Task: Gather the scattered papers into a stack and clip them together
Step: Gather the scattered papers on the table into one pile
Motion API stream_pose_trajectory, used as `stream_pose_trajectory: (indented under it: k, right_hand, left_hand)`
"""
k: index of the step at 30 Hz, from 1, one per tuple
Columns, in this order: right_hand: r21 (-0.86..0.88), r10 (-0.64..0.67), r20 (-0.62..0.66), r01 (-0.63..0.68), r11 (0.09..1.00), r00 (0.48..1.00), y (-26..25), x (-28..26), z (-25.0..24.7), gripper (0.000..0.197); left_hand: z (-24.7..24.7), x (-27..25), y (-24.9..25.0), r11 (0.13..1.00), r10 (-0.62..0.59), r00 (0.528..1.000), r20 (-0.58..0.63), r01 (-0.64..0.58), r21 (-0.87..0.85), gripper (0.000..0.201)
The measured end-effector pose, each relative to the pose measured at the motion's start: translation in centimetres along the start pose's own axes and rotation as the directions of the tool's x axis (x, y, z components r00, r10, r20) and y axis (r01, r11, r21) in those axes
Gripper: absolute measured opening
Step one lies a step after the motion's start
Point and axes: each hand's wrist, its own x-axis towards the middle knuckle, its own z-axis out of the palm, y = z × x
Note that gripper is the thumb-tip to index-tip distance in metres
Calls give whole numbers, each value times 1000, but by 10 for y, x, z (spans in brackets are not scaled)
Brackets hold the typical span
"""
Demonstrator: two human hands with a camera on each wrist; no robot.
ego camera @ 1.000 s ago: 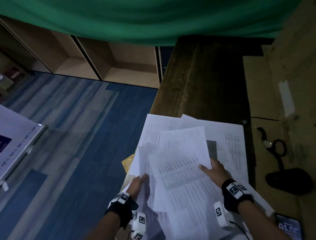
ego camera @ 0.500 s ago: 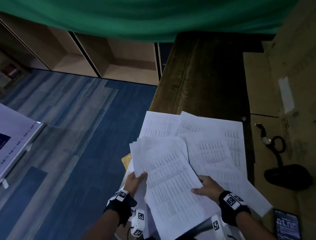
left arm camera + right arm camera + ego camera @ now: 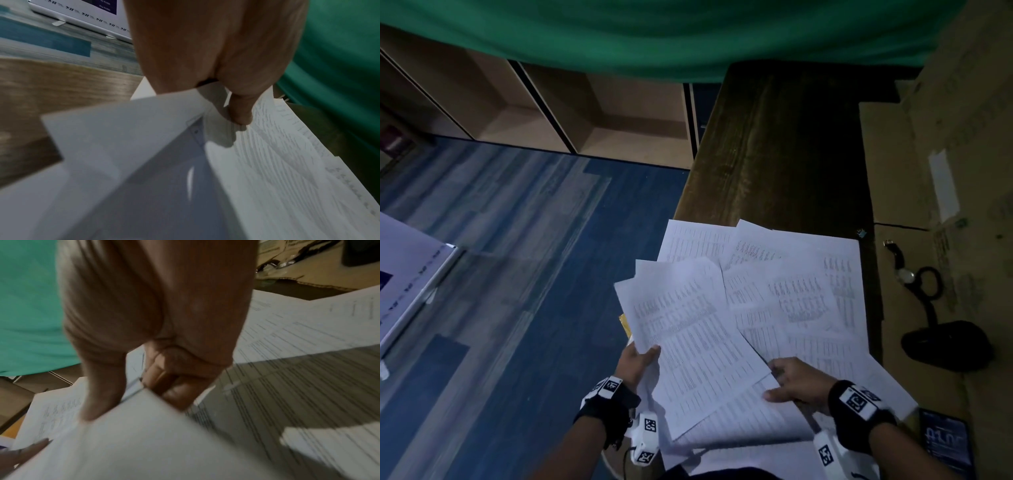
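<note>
Several printed white sheets [image 3: 808, 294] lie fanned out on the near end of a dark wooden table [image 3: 784, 144]. I hold a loose bunch of sheets [image 3: 695, 335] above them, tilted to the left. My left hand [image 3: 642, 356] grips the bunch at its near left edge, and its thumb [image 3: 240, 112] presses on the top printed sheet [image 3: 277, 162]. My right hand [image 3: 779, 380] pinches the bunch's near right corner. There its thumb [image 3: 98, 399] lies on top of the sheet [image 3: 154, 438] and its fingers [image 3: 174, 391] curl beneath. A tiny object, possibly a clip [image 3: 862, 233], sits beyond the papers' far right corner.
Flattened cardboard [image 3: 914, 192] covers the right side, with a wristwatch [image 3: 904, 274], a black pouch [image 3: 947, 346] and a phone [image 3: 945, 442] on it. The table's left edge drops to blue carpet [image 3: 517, 274]. A yellow item [image 3: 626, 325] peeks out under the papers.
The held bunch has swung left and turned, uncovering the sheets on the table. My right hand slid nearer along the bunch to its near right corner.
</note>
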Motion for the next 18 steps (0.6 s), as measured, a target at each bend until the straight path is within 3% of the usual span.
stream_pose_trajectory:
  k: [4, 7, 9, 11, 14, 16, 18]
  right_hand:
    - [-127, -48, -247, 16, 992, 968, 8, -6, -23, 50]
    - [-276, -88, -374, -21, 961, 923, -16, -25, -49, 24]
    - [-312, -186, -514, 20, 950, 837, -37, -43, -69, 14]
    - [-257, -280, -652, 141, 956, 705, -57, -60, -86, 10]
    - [-113, -289, -767, 323, 940, 572, -74, -67, -94, 19]
    - [-40, -256, -814, 390, 920, 522, -77, -58, -85, 23]
    - [39, -185, -833, 390, 920, 521, -73, -40, -68, 21]
  left_hand:
    - [-3, -3, -2, 1000, -5, 1000, 27, 5, -20, 27]
    - [3, -13, 6, 1000, -9, 999, 38, 10, -27, 22]
    - [8, -22, 16, 999, -16, 999, 35, 17, -32, 22]
    - [9, -26, 19, 1000, -12, 999, 48, 14, -28, 22]
    - [10, -23, 15, 999, -37, 997, 70, 36, 13, 13]
    - [10, -20, 14, 998, -61, 995, 84, 58, 33, 16]
    - [12, -21, 20, 996, -68, 991, 111, 61, 70, 7]
